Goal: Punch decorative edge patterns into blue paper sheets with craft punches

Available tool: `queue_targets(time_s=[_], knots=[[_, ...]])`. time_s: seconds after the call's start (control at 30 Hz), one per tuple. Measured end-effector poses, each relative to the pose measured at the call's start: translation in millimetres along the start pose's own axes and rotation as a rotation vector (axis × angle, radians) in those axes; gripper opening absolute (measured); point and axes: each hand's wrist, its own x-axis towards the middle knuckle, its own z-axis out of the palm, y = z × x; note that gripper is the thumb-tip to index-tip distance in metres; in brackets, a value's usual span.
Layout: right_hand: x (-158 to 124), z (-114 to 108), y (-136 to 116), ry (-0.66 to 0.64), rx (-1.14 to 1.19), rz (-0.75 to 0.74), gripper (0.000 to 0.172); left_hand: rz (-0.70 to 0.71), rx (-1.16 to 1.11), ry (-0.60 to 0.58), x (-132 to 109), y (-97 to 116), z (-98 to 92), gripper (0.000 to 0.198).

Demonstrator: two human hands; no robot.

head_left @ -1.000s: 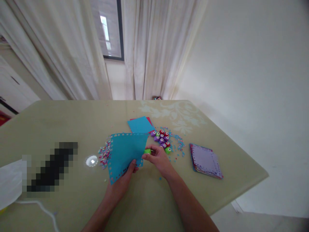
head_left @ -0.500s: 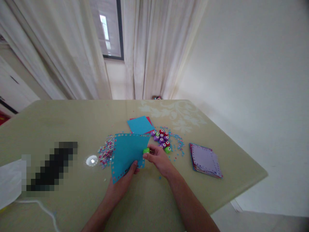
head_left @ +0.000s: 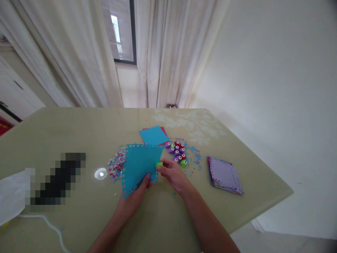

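A blue sheet of paper (head_left: pixel 140 161) with small punched holes along its top, left and bottom edges is raised over the table. My left hand (head_left: pixel 140 188) is closed on its lower edge, thumb on the front face. At the sheet's right edge, my right hand (head_left: pixel 171 172) pinches a small green craft punch (head_left: pixel 159 164) between thumb and fingers; the punch meets the paper there. Just beyond the right hand, several small purple, red and green punches (head_left: pixel 177 151) stand grouped on the table.
Paper confetti (head_left: pixel 116 165) is heaped left of the sheet, with more scattered around the punches. Blue and red paper squares (head_left: pixel 154 135) lie behind. A stack of hole-edged sheets (head_left: pixel 225 174) sits at right. At left are a clear round dish (head_left: pixel 100 173), a blurred-out dark object and a white cord (head_left: pixel 52 226).
The view has shifted very slightly. Both hands, the blue sheet and the green punch keep nearly the same positions.
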Motion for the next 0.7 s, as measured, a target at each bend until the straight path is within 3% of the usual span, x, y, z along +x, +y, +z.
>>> queue_targets(time_s=[0.47, 0.6, 0.7], knots=[[-1.4, 15.7, 6.7, 0.031, 0.129, -0.051, 0.044, -0.046, -0.046, -0.029, 0.2, -5.6, 1.1, 0.037], [1.3, 13.9, 8.0, 0.08, 0.085, -0.028, 0.046, -0.015, -0.021, 0.027, 1.8, -3.8, 0.6, 0.033], [3.1, 4.6, 3.1, 0.128, -0.024, -0.136, 0.046, -0.029, -0.002, 0.061, 4.3, -1.9, -2.7, 0.031]])
